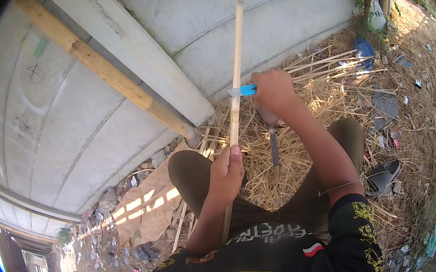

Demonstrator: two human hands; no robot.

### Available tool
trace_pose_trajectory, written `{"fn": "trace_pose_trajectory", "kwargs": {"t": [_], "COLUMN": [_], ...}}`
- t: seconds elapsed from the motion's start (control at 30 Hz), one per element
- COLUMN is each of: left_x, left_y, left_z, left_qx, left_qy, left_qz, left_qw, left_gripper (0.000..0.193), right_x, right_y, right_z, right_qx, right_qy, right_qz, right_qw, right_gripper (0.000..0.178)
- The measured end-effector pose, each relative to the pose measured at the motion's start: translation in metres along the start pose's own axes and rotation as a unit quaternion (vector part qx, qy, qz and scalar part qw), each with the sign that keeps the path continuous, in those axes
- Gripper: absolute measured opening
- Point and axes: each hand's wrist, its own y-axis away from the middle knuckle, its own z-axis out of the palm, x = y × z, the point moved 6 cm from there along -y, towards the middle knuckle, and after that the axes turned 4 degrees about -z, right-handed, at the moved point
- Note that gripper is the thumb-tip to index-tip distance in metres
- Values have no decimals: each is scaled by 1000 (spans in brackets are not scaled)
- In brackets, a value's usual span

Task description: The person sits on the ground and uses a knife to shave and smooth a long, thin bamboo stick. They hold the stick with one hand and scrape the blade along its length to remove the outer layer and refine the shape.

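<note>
A long pale bamboo strip (237, 51) stands nearly upright in the picture, its lower end passing in front of my body. My left hand (227, 172) is closed around it at its lower part, thumb lying along the strip. Higher up, my right hand (273, 91) grips a blue utility knife (247, 89), whose blade lies across the strip. Between my knees, a knife with a dark blade and wooden handle (274, 152) rests on a bed of pale shavings (260, 187).
A thick bamboo pole (111, 75) leans against a grey concrete wall (201, 9) at left. Several cut strips (327, 65) lie beyond my right hand. A dark sandal (383, 175) sits right of my knee, cardboard (148, 198) at left. Litter dots the ground.
</note>
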Motion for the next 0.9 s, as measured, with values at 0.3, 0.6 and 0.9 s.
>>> {"fn": "trace_pose_trajectory", "kwargs": {"t": [0.3, 0.6, 0.9], "left_x": [-31, -75, -27], "left_y": [50, 93, 44], "left_z": [20, -62, -27], "left_qx": [-51, -4, 89], "left_qy": [-186, 61, -102], "left_qz": [-33, -162, -8], "left_qw": [981, 985, 991], "left_gripper": [36, 34, 37], "right_x": [140, 104, -37], "right_y": [-13, 3, 12], "right_z": [-43, -41, 4], "right_qx": [194, 118, -35], "right_qy": [-25, -139, -59], "right_qz": [327, 225, -24], "right_qw": [925, 957, 997], "right_gripper": [20, 22, 18]}}
